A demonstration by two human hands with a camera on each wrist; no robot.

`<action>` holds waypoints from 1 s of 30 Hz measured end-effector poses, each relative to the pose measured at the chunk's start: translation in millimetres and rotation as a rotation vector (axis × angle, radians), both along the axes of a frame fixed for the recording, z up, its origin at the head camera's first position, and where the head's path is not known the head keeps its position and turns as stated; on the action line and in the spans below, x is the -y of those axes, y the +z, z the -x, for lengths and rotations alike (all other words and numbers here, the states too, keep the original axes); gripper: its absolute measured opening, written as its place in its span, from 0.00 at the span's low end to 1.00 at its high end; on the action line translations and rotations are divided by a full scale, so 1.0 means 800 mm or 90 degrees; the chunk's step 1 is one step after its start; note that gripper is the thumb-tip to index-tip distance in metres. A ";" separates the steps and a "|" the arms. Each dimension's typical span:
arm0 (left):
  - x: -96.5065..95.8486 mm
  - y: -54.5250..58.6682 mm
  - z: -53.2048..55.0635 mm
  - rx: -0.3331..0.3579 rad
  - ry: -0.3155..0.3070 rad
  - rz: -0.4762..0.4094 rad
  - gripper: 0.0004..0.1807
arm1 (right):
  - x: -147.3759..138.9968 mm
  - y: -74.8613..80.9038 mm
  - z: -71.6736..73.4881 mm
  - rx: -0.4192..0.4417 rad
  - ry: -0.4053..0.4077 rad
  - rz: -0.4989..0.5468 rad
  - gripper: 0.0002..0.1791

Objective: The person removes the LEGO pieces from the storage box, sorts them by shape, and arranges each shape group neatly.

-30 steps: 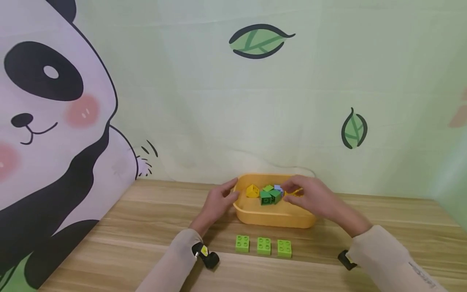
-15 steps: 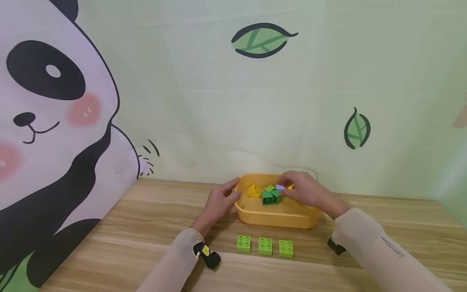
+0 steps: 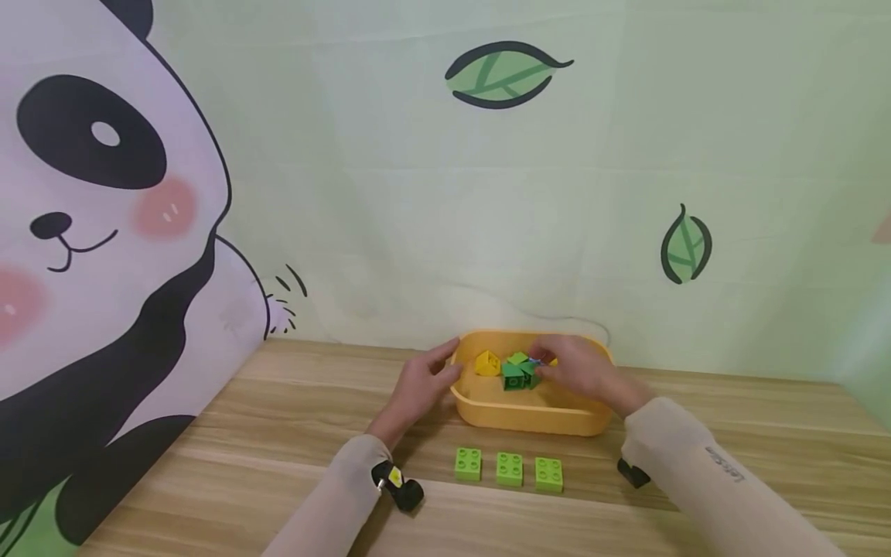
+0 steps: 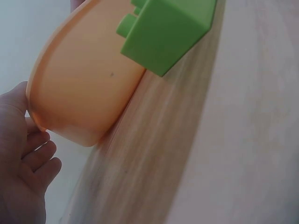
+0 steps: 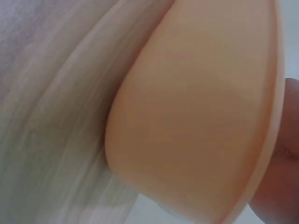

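We list three lime bricks (image 3: 510,469) seemingly done, rowed near; green bricks (image 3: 514,377) and yellow brick (image 3: 487,363) remaining in orange tray (image 3: 532,418); left hand (image 3: 421,383) pinching its left rim; right hand (image 3: 578,367) inside, far right, hold undeterminable

Basin (image 3: 532,419) and bricks (image 3: 510,469) look like smooth plastic, the tabletop (image 3: 522,530) wood-grained.

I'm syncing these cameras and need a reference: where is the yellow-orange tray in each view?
Head: the yellow-orange tray sits below and right of centre, the left hand at its left rim.
Left wrist: upper left, its outer wall partly behind a light green brick.
Right wrist: its outer wall spans centre to right.
Shared landmark: the wood-grain tabletop, right of the tray in left wrist, left of it in right wrist.
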State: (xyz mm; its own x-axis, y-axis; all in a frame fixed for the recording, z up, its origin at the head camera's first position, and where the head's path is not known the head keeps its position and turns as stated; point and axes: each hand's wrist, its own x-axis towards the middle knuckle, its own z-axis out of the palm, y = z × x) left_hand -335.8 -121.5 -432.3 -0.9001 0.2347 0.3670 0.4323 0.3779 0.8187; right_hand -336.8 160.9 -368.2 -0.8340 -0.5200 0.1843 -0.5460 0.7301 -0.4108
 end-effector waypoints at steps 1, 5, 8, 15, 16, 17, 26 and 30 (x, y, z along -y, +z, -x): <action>0.000 0.000 0.000 0.000 0.000 0.000 0.28 | 0.000 -0.002 0.000 0.000 0.001 0.000 0.12; 0.000 -0.002 0.001 0.002 -0.001 0.001 0.29 | 0.001 -0.006 0.002 -0.003 0.013 -0.001 0.11; 0.000 -0.002 0.001 0.005 0.000 0.004 0.29 | 0.001 -0.008 0.003 -0.004 0.019 -0.004 0.10; 0.000 -0.002 0.000 0.010 0.007 0.005 0.29 | 0.004 -0.007 0.006 0.005 0.013 -0.014 0.06; 0.000 -0.001 0.000 0.009 0.008 0.005 0.29 | 0.004 -0.007 0.007 0.004 0.015 -0.017 0.06; 0.000 -0.001 0.000 0.008 0.009 0.004 0.29 | 0.005 -0.007 0.007 0.004 0.016 -0.020 0.05; 0.000 -0.001 0.000 -0.004 0.007 0.004 0.28 | 0.004 -0.004 0.008 0.029 0.006 -0.033 0.07; 0.000 0.000 -0.001 -0.001 0.009 0.007 0.28 | 0.001 -0.002 0.007 0.050 0.003 -0.026 0.08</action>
